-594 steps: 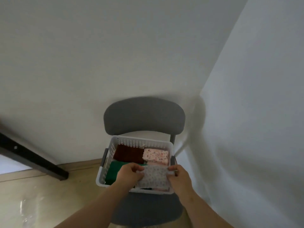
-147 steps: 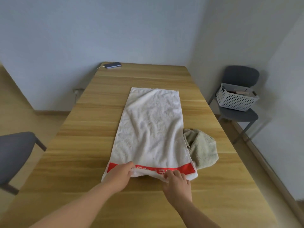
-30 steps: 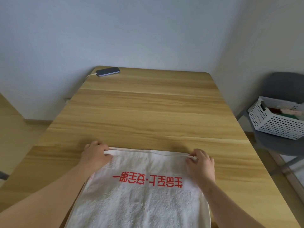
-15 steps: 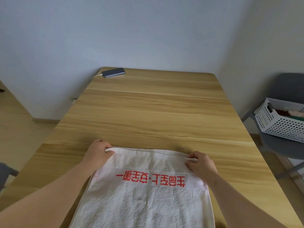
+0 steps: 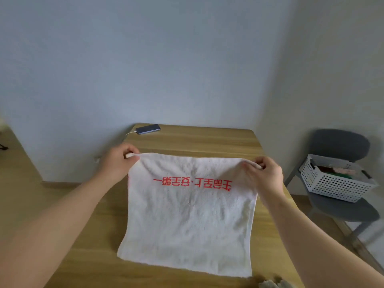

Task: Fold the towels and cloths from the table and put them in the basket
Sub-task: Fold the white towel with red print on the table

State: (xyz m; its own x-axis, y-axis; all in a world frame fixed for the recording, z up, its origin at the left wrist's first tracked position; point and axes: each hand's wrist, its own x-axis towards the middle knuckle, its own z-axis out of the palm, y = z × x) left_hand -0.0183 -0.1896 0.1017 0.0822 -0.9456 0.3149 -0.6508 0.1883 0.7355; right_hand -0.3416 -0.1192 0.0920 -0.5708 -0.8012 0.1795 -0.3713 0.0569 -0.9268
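A white towel (image 5: 187,221) with red printed characters hangs doubled over in front of me, lifted off the wooden table (image 5: 197,140) at its top edge while its lower edge rests near the table's front. My left hand (image 5: 118,161) pinches the top left corner and my right hand (image 5: 264,173) pinches the top right corner. The white perforated basket (image 5: 334,183) stands on a grey chair at the right and holds folded cloths in dark red, pink and green. A scrap of beige cloth (image 5: 270,284) shows at the bottom edge.
A dark phone (image 5: 148,129) with a cable lies at the table's far left corner, by the wall. The grey chair (image 5: 340,208) with the basket stands beside the table's right side, close to the right wall.
Both hands have raised the towel's folded edge off the table, so the towel hangs instead of lying flat. The view has tilted upward.
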